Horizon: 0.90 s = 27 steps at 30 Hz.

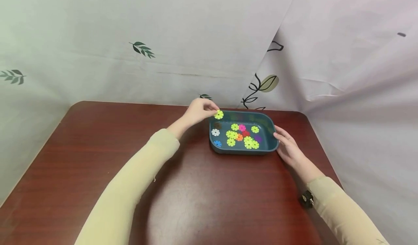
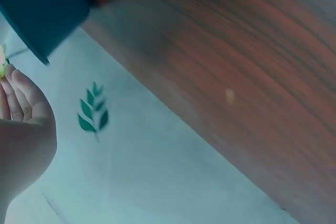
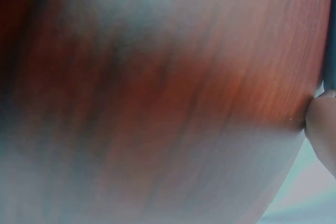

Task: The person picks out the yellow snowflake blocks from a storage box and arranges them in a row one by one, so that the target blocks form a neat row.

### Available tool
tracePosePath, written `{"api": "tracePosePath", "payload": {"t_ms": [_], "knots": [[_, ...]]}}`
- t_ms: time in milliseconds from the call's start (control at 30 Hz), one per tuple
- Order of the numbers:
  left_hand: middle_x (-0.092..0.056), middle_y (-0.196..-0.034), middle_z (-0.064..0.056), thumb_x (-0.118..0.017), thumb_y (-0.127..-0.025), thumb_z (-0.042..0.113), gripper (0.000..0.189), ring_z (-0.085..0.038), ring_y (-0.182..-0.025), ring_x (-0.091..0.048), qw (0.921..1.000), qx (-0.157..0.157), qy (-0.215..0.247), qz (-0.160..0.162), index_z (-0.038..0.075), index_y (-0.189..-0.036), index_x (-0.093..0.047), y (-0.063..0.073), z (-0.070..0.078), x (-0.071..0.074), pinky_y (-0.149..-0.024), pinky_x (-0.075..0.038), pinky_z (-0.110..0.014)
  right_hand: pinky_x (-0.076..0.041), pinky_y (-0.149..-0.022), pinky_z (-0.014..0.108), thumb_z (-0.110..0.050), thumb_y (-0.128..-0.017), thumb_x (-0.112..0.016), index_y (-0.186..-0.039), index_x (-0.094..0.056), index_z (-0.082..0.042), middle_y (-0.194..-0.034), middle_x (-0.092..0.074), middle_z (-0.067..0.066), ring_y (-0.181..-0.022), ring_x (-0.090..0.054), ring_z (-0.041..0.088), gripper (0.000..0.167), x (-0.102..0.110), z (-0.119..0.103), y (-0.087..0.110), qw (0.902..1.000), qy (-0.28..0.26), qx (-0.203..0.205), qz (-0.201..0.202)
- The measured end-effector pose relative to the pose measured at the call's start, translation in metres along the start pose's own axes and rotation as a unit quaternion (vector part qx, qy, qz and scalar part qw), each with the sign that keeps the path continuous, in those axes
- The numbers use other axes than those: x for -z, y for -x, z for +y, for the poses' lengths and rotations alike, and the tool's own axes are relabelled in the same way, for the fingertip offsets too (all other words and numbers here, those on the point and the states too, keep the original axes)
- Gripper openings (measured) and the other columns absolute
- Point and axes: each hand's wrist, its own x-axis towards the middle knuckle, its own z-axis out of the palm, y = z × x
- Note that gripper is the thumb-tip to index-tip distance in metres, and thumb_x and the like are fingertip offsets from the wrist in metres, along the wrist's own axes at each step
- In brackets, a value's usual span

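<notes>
My left hand [image 1: 200, 111] pinches a yellow-green snowflake disc [image 1: 218, 114] between thumb and fingertips, at the far left corner of a dark teal tray [image 1: 243, 152]. In the left wrist view, part of that disc [image 2: 2, 61] shows at the left edge, by the fingertips. Inside the tray lie several more notched discs: yellow-green ones grouped in the middle, a white disc [image 1: 215, 132] and a blue disc [image 1: 217, 143] at the left, and pink, orange, red and purple ones. My right hand [image 1: 289, 147] holds the tray's right side, its thumb at the rim.
The tray stands near the back edge of a brown wooden table [image 1: 196, 198]. Behind and to the right hangs a pale cloth [image 1: 196, 38] with leaf prints. A dark wrist device [image 1: 307, 199] sits at the right sleeve.
</notes>
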Motion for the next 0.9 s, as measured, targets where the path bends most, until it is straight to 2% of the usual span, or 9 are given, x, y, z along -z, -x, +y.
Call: {"api": "tracePosePath", "payload": {"t_ms": [200,400,567,733,900], "knots": [[-0.078,-0.109,-0.019,-0.075,-0.098,0.010,0.017,-0.031,-0.096,-0.075,0.9983,0.040,0.035,0.025,0.000,-0.111,-0.080,0.013,-0.019,0.015,-0.082,-0.061,-0.030,-0.053,-0.097,0.017,-0.006,-0.112,-0.048,-0.131,-0.064,-0.022,-0.128,-0.066,-0.011,-0.119,-0.061,0.004,0.030,0.001,0.000,0.000,1.0000,0.004,-0.001,0.003],[-0.078,-0.108,-0.022,-0.075,-0.098,0.009,0.017,-0.035,-0.096,-0.075,0.9964,0.072,0.031,0.031,-0.002,-0.111,-0.079,0.026,-0.034,0.018,-0.075,-0.057,-0.022,-0.054,-0.096,0.017,-0.006,-0.111,-0.049,-0.130,-0.065,-0.022,-0.125,-0.068,-0.010,-0.117,-0.063,0.004,0.030,0.000,-0.002,0.001,1.0000,0.002,0.001,0.003],[-0.079,-0.106,-0.019,-0.076,-0.097,0.010,0.016,-0.025,-0.089,-0.074,0.9962,0.084,0.013,0.020,-0.001,-0.109,-0.080,0.031,-0.048,0.014,-0.071,-0.053,-0.018,-0.054,-0.095,0.018,-0.005,-0.111,-0.048,-0.128,-0.067,-0.022,-0.123,-0.068,-0.010,-0.115,-0.063,0.005,0.030,0.000,-0.001,0.000,1.0000,0.002,0.003,0.003],[-0.080,-0.102,-0.018,-0.075,-0.096,0.009,0.015,-0.016,-0.081,-0.071,0.9965,0.083,-0.008,-0.003,-0.001,-0.107,-0.080,0.034,-0.057,0.010,-0.069,-0.052,-0.021,-0.054,-0.095,0.018,-0.005,-0.111,-0.047,-0.128,-0.066,-0.023,-0.124,-0.067,-0.010,-0.115,-0.062,0.005,0.031,0.000,0.000,0.000,1.0000,0.004,-0.001,0.006],[-0.080,-0.100,-0.017,-0.074,-0.096,0.008,0.014,-0.021,-0.085,-0.071,0.9954,0.081,-0.044,-0.024,-0.001,-0.105,-0.080,0.036,-0.061,0.011,-0.073,-0.051,-0.023,-0.054,-0.095,0.018,-0.005,-0.111,-0.047,-0.128,-0.066,-0.023,-0.124,-0.067,-0.010,-0.115,-0.063,0.005,0.031,-0.001,-0.001,0.000,1.0000,0.003,-0.002,0.008]]}}
